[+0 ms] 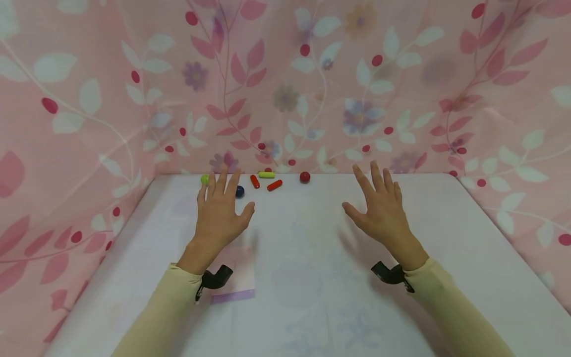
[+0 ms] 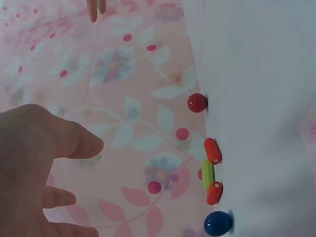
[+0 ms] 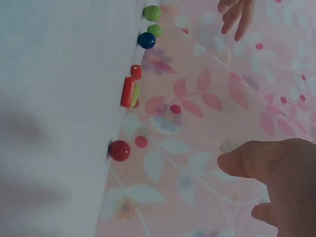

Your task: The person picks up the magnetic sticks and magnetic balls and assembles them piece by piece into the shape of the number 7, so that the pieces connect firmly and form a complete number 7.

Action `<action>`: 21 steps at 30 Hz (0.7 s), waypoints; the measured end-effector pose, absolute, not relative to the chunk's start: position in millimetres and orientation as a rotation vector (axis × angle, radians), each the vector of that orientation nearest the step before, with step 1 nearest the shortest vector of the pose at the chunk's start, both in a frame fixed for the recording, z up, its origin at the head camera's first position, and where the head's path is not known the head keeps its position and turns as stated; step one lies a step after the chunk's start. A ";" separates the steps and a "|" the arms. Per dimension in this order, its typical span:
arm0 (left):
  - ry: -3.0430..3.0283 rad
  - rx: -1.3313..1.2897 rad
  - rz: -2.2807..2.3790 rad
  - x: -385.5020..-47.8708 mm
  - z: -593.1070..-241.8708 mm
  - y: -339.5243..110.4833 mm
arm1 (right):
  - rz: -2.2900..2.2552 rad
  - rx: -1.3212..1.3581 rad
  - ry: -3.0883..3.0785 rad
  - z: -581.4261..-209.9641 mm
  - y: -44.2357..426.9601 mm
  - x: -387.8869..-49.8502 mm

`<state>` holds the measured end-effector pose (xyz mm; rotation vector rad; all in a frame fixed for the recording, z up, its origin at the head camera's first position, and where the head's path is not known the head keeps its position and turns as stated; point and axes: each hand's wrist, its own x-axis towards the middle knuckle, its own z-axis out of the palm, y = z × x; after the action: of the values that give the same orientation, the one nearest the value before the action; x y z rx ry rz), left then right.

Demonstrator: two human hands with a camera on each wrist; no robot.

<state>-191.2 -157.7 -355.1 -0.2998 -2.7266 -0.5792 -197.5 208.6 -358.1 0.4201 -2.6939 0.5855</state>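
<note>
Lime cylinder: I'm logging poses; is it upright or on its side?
On its side: in the head view, the lime cylinder stretches lengthwise left to right.

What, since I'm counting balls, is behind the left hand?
In the head view, a green ball and a blue ball show partly past the left hand. Another green ball, visible in the right wrist view, seems hidden; anything else there is covered.

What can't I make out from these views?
Head view: the left hand covers part of the shiny dark-blue ball.
Head view: the curved black wrist camera hides part of the flat, rectangular pink sheet.
Right wrist view: a shiny red cylinder partly hides the yellow-green cylinder.
Left wrist view: the right edge cuts off the pink sheet.
</note>
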 end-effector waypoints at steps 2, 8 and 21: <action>-2.721 -0.306 -0.627 -192.2 -357.2 -164.7 | 0.632 0.452 -2.705 -359.1 204.7 -198.7; -2.694 -0.326 -0.687 -199.3 -366.5 -187.7 | 0.753 0.605 -2.670 -361.0 190.6 -204.4; -2.877 -0.165 -0.857 -216.4 -390.7 -215.8 | 1.166 0.739 -2.742 -372.3 155.9 -210.6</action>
<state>-216.4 -215.8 -390.7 -0.1646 -2.8768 -0.8573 -210.6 155.9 -372.3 0.7387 -2.7424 1.1656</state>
